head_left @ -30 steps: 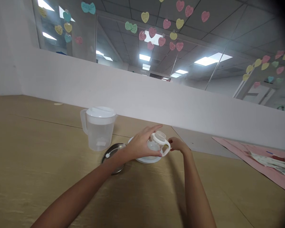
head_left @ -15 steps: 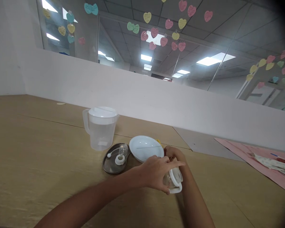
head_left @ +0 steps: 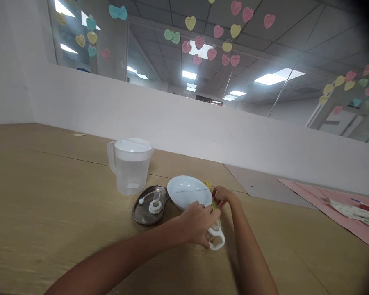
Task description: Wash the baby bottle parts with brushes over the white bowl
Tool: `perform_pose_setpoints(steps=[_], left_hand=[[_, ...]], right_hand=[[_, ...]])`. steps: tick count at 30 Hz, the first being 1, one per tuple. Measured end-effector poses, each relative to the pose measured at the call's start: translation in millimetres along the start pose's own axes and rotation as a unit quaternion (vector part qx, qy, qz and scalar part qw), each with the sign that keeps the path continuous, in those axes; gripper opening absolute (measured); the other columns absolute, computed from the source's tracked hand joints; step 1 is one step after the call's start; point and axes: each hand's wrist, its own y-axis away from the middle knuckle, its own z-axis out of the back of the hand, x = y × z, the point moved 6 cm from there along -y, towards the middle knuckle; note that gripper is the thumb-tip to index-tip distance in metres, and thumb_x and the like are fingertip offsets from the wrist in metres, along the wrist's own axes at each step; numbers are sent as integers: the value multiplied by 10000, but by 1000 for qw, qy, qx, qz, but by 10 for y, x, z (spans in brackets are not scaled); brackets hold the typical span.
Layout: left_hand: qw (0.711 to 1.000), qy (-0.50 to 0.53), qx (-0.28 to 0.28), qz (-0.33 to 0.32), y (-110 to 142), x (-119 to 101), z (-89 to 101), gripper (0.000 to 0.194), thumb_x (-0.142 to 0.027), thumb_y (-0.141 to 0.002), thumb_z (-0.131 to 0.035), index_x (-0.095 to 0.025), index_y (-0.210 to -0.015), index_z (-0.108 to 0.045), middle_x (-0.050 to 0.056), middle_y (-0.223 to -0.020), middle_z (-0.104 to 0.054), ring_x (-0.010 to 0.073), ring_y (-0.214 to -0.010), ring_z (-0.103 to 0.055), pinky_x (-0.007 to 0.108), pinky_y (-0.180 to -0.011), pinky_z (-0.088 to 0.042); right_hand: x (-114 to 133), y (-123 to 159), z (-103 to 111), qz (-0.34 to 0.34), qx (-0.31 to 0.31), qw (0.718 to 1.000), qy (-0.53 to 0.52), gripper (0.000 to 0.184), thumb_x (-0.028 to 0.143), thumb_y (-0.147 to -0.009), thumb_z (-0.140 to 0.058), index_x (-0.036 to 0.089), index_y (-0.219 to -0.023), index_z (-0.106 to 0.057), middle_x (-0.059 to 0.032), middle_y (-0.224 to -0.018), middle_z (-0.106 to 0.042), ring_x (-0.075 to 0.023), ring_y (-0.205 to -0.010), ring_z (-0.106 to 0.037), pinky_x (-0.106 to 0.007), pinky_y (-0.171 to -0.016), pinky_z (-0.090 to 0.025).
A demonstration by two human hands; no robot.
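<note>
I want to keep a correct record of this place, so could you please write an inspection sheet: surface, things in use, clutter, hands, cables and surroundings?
Surface: wood-toned table with visible seams
Things in use: bottle, white dish, lidded jug, metal tray with small parts
Clutter: pink mat bearing several items
Hands: left hand holds the bottle; right hand beside a yellow item, grip unclear
Cables: nothing seen
Surroundings: white wall, glass with heart-shaped notes

Paper hearts in pink, yellow, green and blue stick to the big glass. Bright lights show in it. Below is a white wall. Far right, a pale cloth lies on a pink mat.
</note>
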Motion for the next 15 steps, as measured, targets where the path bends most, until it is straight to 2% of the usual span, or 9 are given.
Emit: perform_pose_setpoints(steps=[6,11,15], left_hand=[[999,-35,27,30,-16,42,-42,634,-604,-580,-602,-122,-967,-460,88,-831,-590,241,-727,-560,340,-616,-405],[994,-64,58,68,28,45,73,665,-579,-563,-648,-99,-989,-475,111,-819,-590,247,-751,-554,338,-651,-390],[987,-58,89,119,75,70,92,710,-589,-536,-667,-87,-1003,-486,115,-809,-583,238,-721,-557,329,-632,-395]], right_hand=[[132,75,191,27,-94,995,-30,191,30,-647,-508,119,-813,-544,-35,-618,-592,-136,-473,-585,-251,-449,-489],[278,126,221,50,-106,993,-31,110,68,-684,-509,123,-774,-541,-33,-609,-595,-118,-452,-575,-227,-435,-478],[358,181,217,63,-103,993,-16,91,73,-639,-559,121,-715,-543,-25,-567,-590,-121,-464,-577,-208,-424,-471]])
